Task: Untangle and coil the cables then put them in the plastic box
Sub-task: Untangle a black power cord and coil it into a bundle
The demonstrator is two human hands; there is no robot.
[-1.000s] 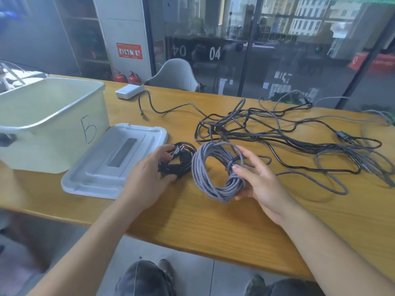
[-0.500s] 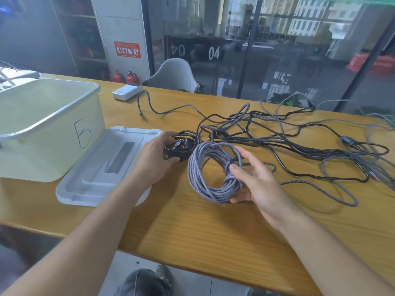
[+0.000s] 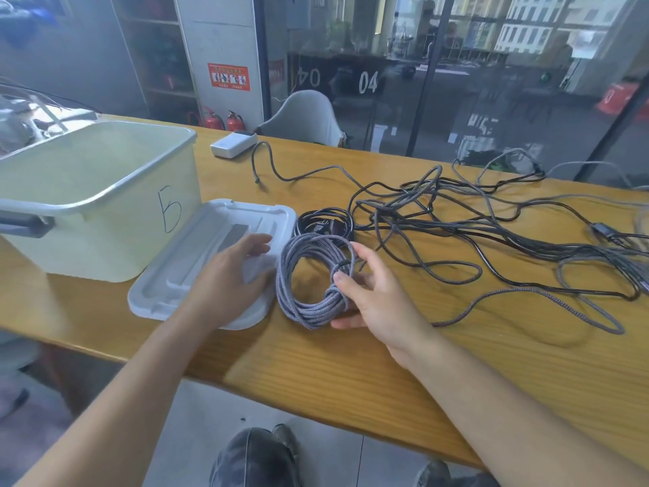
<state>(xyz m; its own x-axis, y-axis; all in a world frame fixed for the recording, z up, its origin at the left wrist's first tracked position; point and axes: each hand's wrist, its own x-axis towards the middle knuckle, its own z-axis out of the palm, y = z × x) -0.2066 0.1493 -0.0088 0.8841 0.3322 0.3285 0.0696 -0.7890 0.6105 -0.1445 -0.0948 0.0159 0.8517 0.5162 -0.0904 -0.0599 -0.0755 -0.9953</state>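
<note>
Cables: grey braided coil (image 3: 309, 282) lies on the tabletop (image 3: 351, 363), its right side gripped by the right hand (image 3: 379, 297). Left hand (image 3: 231, 272) rests with relaxed fingers on the white lid (image 3: 196, 268) beside the plastic box (image 3: 94, 202); black coil (image 3: 325, 223) and tangled cables (image 3: 474, 226) lie behind

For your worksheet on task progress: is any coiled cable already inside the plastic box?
No: the plastic box looks empty, and the grey coil lies on the table.
</note>
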